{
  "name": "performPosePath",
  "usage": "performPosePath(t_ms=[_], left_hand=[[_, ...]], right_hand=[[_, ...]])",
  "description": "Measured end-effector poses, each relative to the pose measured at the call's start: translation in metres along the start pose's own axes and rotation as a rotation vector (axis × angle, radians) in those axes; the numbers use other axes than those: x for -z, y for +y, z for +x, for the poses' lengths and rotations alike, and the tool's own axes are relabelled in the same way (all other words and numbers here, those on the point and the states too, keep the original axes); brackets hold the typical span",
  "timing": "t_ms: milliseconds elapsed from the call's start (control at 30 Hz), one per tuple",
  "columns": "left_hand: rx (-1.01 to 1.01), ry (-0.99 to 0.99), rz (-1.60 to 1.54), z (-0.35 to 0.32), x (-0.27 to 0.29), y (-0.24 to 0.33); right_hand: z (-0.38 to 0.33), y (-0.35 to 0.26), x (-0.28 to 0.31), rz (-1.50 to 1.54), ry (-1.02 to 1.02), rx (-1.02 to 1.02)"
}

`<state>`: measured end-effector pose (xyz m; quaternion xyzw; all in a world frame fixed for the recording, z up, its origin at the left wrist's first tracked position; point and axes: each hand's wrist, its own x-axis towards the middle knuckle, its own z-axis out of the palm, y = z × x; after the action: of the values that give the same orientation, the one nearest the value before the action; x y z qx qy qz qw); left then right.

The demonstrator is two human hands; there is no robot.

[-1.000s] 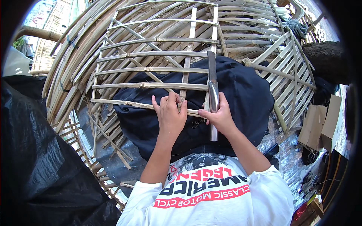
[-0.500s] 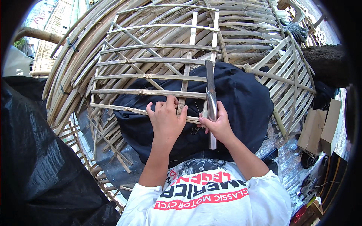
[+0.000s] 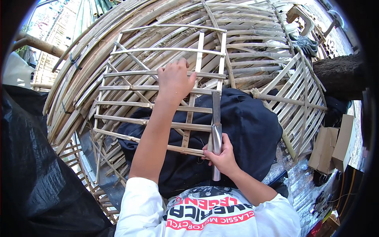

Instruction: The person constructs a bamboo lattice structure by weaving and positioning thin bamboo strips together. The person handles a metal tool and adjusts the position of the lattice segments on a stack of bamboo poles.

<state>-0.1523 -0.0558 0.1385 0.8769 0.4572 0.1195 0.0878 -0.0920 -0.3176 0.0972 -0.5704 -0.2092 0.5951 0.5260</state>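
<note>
Left hand has moved up the frame, which lies partly over black cloth; its grip I cannot tell. Right hand clamps the knife; if loosened, it may slip.

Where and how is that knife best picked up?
Probably by its rounded metal handle, from the near right side. That smooth, tube-like end lies toward the person, while the flat blade points away over the bamboo frame. The right hand has its thumb across the handle, which fits this hold.
</note>
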Motion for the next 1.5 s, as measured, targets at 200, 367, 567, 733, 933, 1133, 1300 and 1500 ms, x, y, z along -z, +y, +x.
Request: performPosePath(t_ms=[200,367,567,733,933,1133,1300,1500], left_hand=[[0.166,-0.498,0.228,0.086,-0.030,0.015],[0.271,-0.543,0.034,0.104,-0.078,-0.004],[0.337,-0.446,-0.162,0.093,-0.094,0.007],[0.365,-0.391,-0.134,0.092,-0.088,0.004],[0.361,-0.457,-0.152,0.093,-0.085,0.011],[0.341,-0.448,-0.165,0.089,-0.087,-0.014],[0.276,-0.412,-0.199,0.086,-0.090,-0.027],[0.279,-0.488,-0.191,0.094,-0.081,-0.006]], right_hand=[[-0.005,0.000,0.002,0.000,-0.018,-0.063],[-0.001,0.002,0.004,0.008,-0.040,-0.087],[0.002,0.012,0.010,0.018,-0.044,-0.063],[0.004,0.003,0.009,0.006,-0.091,-0.114],[0.003,0.008,0.006,0.024,-0.017,-0.110],[0.004,0.006,0.005,0.005,-0.033,-0.076],[0.005,0.015,0.008,0.019,-0.044,-0.052],[0.006,0.016,0.008,0.014,-0.049,-0.040]])
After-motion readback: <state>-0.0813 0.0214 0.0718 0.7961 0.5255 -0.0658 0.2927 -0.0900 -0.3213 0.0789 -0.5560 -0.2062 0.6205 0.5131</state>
